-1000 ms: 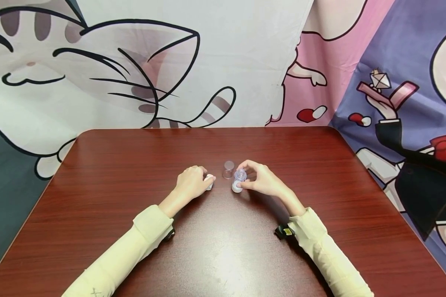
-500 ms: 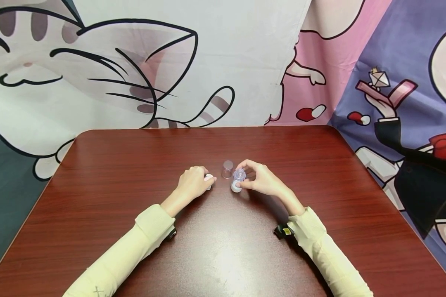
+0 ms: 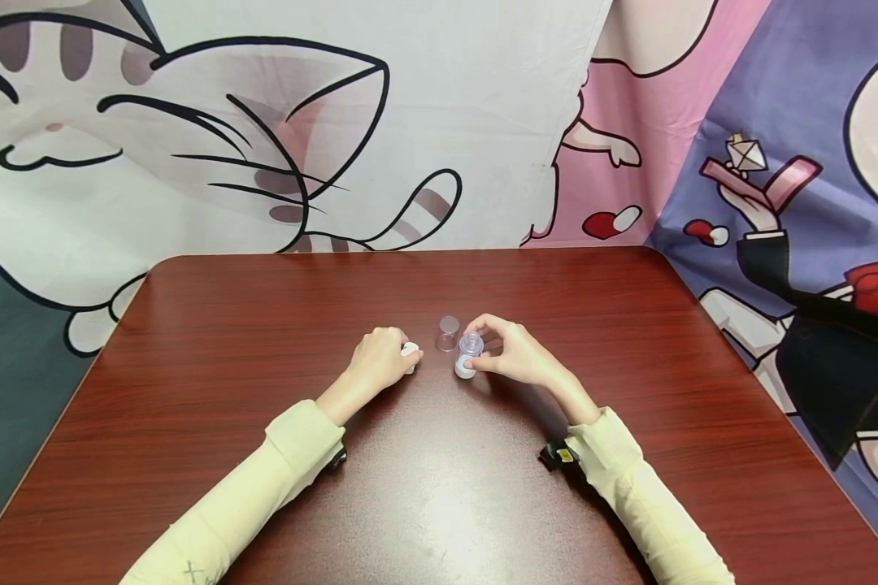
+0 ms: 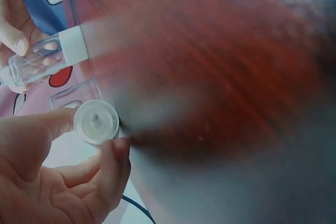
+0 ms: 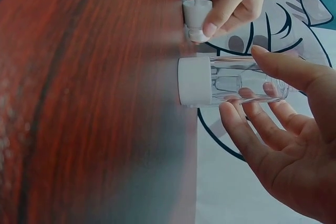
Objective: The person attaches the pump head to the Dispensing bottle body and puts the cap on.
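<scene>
- Bottle: clear body, white base, narrow neck at the top; stands upright on the counter; all positions below refer to the bottle, with sides as the person sees them.
- Right-hand grip: located at the right of the bottle; clamped on the bottle, thumb against one side of the clear body, fingers against the opposite side.
- Left-hand grip: located left of the bottle and apart from it; clamped on the white fitting, which is pinched between thumb and fingers.
- White fitting, position: left of the bottle, close to the counter surface; its round end, with a central stub, faces the left wrist camera; contact with the counter cannot be determined.
- Clear cover: stands on the counter just beside the bottle, to its left and slightly beyond it.
- Left sleeve and right sleeve: pale; both nearer to the person than the bottle, one on each side of it.
- Backdrop: printed fabric beyond the bottle; cartoon cat toward its left, pink and blue areas toward its right.
</scene>
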A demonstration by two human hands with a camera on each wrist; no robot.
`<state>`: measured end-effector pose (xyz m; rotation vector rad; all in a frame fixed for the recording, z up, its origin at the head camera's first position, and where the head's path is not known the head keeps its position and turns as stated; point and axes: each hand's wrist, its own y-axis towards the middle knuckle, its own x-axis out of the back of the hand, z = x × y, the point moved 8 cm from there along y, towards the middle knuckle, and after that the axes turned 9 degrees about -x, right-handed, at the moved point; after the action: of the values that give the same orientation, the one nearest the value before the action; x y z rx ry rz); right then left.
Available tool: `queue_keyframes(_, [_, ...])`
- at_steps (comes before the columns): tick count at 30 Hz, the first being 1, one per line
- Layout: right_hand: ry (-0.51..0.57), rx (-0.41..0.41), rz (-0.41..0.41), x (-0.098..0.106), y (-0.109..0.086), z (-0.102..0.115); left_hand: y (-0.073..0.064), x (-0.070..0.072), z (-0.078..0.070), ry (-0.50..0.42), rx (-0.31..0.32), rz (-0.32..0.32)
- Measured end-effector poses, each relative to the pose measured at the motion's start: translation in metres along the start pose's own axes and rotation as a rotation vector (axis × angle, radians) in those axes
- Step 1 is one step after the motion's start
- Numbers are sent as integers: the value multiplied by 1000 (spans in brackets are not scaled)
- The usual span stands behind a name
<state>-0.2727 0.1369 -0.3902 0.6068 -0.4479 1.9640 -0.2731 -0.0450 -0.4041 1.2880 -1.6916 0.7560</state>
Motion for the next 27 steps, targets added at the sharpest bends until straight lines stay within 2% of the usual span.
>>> queue_keyframes(15, [21,17,9,0,0,1,0,1,-1,-46,14,7])
queue_keyframes(27, [28,-4,14,0,0,-2,2,2,-1,-36,-29,-6])
